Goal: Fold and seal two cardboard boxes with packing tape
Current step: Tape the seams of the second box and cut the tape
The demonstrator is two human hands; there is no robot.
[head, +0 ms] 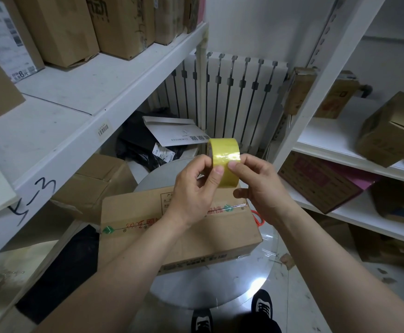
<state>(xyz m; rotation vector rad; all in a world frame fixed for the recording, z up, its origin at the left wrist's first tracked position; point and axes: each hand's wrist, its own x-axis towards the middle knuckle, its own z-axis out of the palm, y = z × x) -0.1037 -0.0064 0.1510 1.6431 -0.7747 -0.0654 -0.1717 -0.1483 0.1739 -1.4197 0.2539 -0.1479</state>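
Observation:
A yellow roll of packing tape (225, 153) is held up in front of me, above a closed cardboard box (148, 236). My left hand (193, 191) grips the roll from the left, thumb on its outer face. My right hand (258, 186) pinches the roll from the right, thumb pressed on the tape's surface. The box lies flat on a round glass table (232, 284), and a printed strip of tape runs along its top seam. An orange-red handle (258, 218) pokes out from behind the box's right end.
White shelving (80, 111) with cartons stands on the left; another white shelf unit (340, 145) with boxes stands on the right. A white radiator (232, 97) is at the back. More boxes, black bags and an envelope lie on the floor behind the table. My shoes (261, 306) show below.

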